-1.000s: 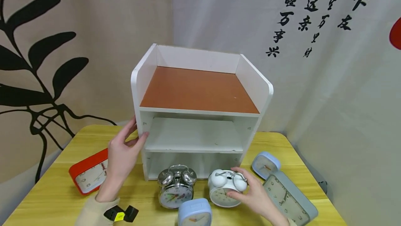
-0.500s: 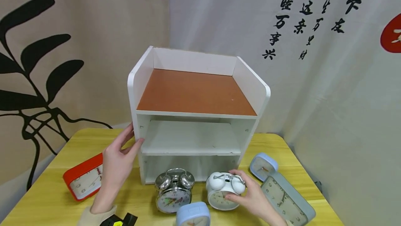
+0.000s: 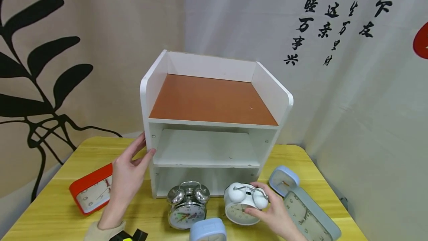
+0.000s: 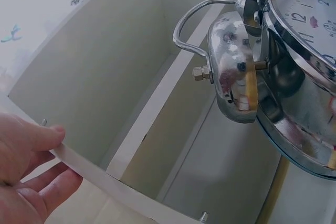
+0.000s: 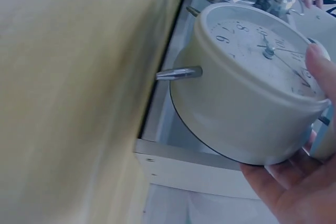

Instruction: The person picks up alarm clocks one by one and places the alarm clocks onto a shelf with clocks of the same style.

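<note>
"How is the head view lit?"
"Softly; faint shadow skirts the silver clock point(image 3: 187, 215), between left fingers point(image 3: 135, 146) and right fingers point(image 3: 263, 188)."
"Left wrist?"
"Whitish glare lies above the left fingers; metallic highlights, to their right."
"Right wrist?"
"Tabletop point(image 5: 68, 103) left of the right fingers is blurred."

A red clock point(image 3: 91, 189) sits near the worktop's point(image 3: 50, 211) left edge; a grey clock point(image 3: 311, 214) and blue clock point(image 3: 284, 181) near its right.

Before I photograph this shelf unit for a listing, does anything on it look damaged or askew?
Small dark marks, perhaps chips, break the white front edge of the middle board on the white shelf unit, and a pale speck stands out on its brown top panel. The unit itself looks upright.
</note>
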The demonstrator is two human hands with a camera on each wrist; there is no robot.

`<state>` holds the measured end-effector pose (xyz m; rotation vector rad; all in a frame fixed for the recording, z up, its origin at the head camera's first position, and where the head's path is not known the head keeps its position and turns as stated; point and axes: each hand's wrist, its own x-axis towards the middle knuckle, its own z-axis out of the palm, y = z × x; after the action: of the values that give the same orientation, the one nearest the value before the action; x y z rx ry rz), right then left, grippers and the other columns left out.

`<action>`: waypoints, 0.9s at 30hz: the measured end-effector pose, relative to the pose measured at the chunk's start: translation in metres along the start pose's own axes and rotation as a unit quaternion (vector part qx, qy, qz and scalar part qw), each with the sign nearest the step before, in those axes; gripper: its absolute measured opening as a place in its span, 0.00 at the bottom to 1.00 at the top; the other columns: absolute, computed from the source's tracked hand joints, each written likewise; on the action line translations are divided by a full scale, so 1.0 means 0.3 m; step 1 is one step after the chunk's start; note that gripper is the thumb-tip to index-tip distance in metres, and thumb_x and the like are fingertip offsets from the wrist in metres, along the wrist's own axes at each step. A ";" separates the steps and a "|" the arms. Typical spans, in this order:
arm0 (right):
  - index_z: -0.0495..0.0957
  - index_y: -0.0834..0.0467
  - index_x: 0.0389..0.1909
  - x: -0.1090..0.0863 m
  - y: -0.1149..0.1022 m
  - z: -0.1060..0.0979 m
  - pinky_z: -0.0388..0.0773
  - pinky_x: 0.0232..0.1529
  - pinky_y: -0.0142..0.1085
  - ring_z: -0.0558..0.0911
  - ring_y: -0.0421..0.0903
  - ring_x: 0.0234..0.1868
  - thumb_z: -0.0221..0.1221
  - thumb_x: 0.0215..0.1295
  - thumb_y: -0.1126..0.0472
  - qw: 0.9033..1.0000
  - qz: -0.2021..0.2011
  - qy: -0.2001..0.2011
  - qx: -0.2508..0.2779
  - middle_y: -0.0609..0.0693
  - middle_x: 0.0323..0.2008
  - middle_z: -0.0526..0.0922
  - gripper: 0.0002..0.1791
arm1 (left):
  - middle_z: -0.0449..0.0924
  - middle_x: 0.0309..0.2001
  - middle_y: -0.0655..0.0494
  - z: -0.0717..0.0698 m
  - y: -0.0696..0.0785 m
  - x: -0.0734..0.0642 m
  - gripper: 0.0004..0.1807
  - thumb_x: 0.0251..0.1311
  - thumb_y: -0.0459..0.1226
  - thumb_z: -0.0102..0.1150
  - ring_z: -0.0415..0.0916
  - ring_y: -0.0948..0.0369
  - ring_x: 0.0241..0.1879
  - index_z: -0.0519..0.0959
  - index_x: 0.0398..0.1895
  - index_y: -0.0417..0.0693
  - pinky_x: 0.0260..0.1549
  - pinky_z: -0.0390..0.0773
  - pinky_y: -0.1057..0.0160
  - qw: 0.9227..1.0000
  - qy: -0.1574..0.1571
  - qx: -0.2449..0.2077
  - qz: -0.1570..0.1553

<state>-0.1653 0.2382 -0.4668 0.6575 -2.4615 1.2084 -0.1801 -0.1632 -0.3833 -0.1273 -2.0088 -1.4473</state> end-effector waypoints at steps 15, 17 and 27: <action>0.77 0.60 0.64 0.024 -0.140 -0.073 0.82 0.45 0.24 0.82 0.26 0.50 0.81 0.41 0.72 0.996 -0.073 0.052 0.009 0.36 0.56 0.85 0.44 | 0.80 0.68 0.38 -0.011 0.002 -0.004 0.32 0.66 0.26 0.67 0.70 0.97 0.53 0.74 0.74 0.45 0.42 0.77 0.88 1.000 -0.007 0.003 -0.006; 0.77 0.61 0.63 0.033 -0.159 -0.086 0.80 0.45 0.22 0.82 0.26 0.49 0.82 0.37 0.73 0.993 -0.095 0.064 0.002 0.34 0.56 0.84 0.45 | 0.80 0.68 0.38 -0.008 0.001 -0.003 0.32 0.66 0.26 0.67 0.70 0.97 0.53 0.74 0.74 0.45 0.42 0.77 0.88 1.000 -0.010 0.002 -0.007; 0.77 0.62 0.64 0.098 -0.235 -0.138 0.78 0.48 0.19 0.81 0.27 0.51 0.82 0.32 0.74 0.986 -0.143 0.080 0.001 0.35 0.57 0.84 0.49 | 0.80 0.68 0.37 -0.008 0.000 0.003 0.32 0.66 0.27 0.67 0.68 0.98 0.53 0.73 0.74 0.43 0.42 0.77 0.88 1.000 -0.011 0.010 -0.003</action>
<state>-0.1491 0.2260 -0.3824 0.8463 -2.1470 1.1055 -0.1797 -0.1655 -0.3823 -0.1303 -2.0426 -1.4362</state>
